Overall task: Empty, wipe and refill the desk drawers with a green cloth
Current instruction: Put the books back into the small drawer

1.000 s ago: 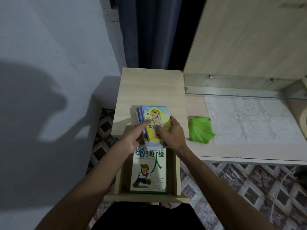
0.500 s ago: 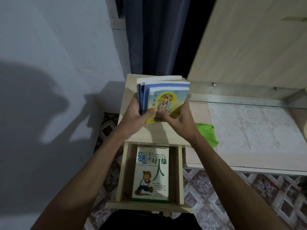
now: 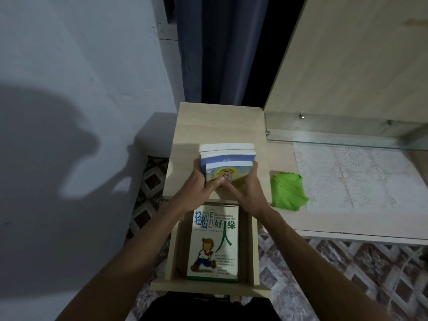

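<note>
— What have you got hold of?

— A stack of books [image 3: 228,162], gripped from both sides. My left hand [image 3: 199,193] curls round its left edge with the thumb lying across the yellow picture cover on top. My right hand [image 3: 243,193] clasps the right edge, fingers wrapped up along the side.

— Is the stack lying flat?

— No, it is tilted, the far end raised so the white page edges show. It sits over the near part of the worktop [image 3: 220,121], just beyond the open drawer [image 3: 209,286]. Whether its underside touches the wood I cannot tell.

— And the drawer?

— Pulled out toward me, right beneath my wrists. One book with a cartoon boy [image 3: 214,242] on its white and green cover lies flat inside, filling most of the bottom. It is apart from my hands.

— Where is the green cloth?

— The green cloth [image 3: 288,193] lies bunched on the worktop to the right of my right hand, near it but not touching. Its right edge rests against a white lace mat [image 3: 352,174] spread further along.

— Anything else close by?

— A glass shelf [image 3: 324,137] runs above the back of the mat, a dark blue curtain [image 3: 208,54] hangs behind the worktop, and patterned floor tiles [image 3: 335,274] show below.
</note>
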